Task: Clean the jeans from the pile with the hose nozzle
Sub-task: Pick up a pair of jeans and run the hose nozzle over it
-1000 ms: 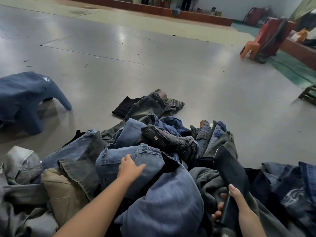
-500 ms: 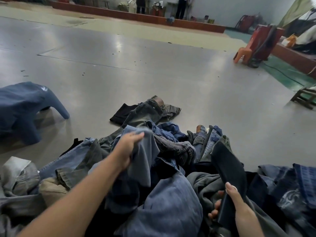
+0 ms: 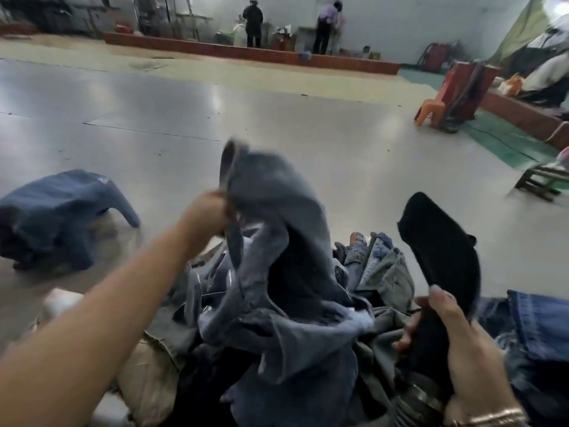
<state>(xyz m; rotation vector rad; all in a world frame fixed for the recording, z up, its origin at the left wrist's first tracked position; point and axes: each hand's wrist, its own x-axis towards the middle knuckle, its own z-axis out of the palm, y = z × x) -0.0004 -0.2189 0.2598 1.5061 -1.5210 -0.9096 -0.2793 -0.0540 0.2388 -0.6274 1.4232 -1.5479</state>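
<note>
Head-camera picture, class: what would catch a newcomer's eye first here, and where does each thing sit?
First comes the blue-grey pair of jeans, blurred, raised at the centre by the left hand that grips it above the heap of jeans. At lower right the right hand holds a black, flared hose nozzle pointing up. Beyond them spreads a shiny grey floor, with another blue garment lying alone at the left.

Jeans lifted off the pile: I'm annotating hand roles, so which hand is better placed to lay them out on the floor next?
Left. The left hand already grips the lifted jeans above the pile, beside bare floor. The right hand holds the black hose nozzle.
</note>
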